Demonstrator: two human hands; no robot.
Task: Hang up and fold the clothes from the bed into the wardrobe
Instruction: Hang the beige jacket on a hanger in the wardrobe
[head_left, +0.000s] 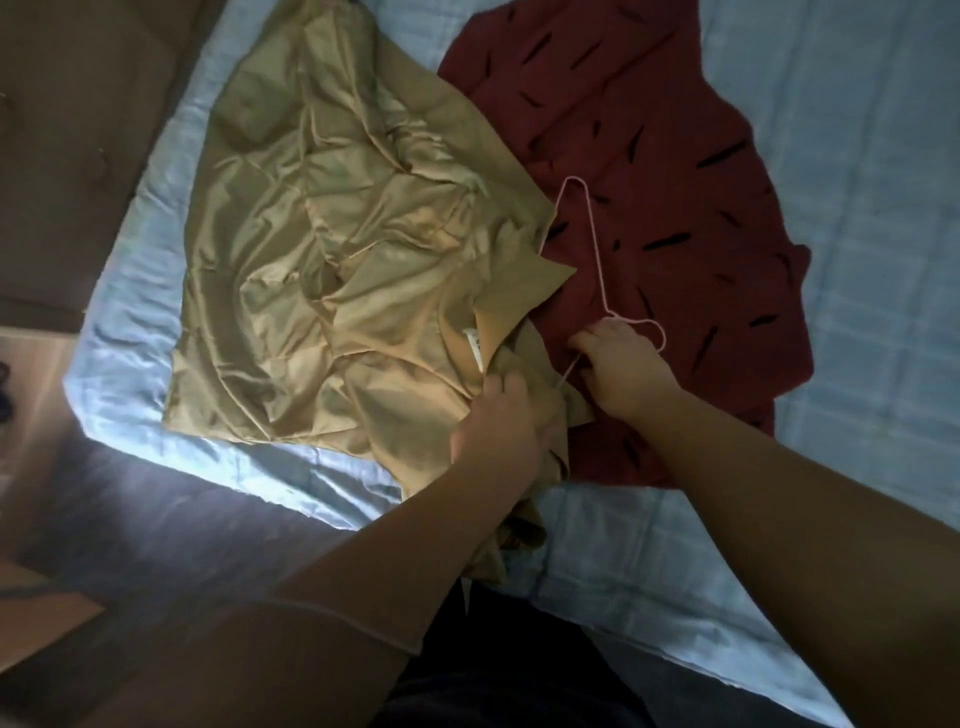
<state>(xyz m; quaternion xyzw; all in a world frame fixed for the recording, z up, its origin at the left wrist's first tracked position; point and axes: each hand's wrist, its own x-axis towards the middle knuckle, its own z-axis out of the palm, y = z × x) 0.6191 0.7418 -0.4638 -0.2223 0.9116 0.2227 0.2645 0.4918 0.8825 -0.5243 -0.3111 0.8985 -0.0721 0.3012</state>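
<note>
Two garments are laid on the bed (857, 260), touching and partly overlapped.
- 1x tan jacket (337, 234): spread lining-up at the left corner of the bed, its shiny lining creased. One white label (475, 348) is seen at the collar.
- 1x maroon garment (649, 130): printed with black dashes, spread flat to the right, its left edge covered by the jacket.
- 1x pink wire hanger (592, 234): laid on the maroon garment, both of its arm ends run under the jacket's edge.

Two hands are in view, both engaged.
- Left hand (498, 421): jacket fabric is bunched and gripped just below the collar.
- Right hand (623, 364): fingers are closed round the hanger's neck, with the hook just beside the knuckles.

Dark floor (130, 493) is seen to the left of the bed.
</note>
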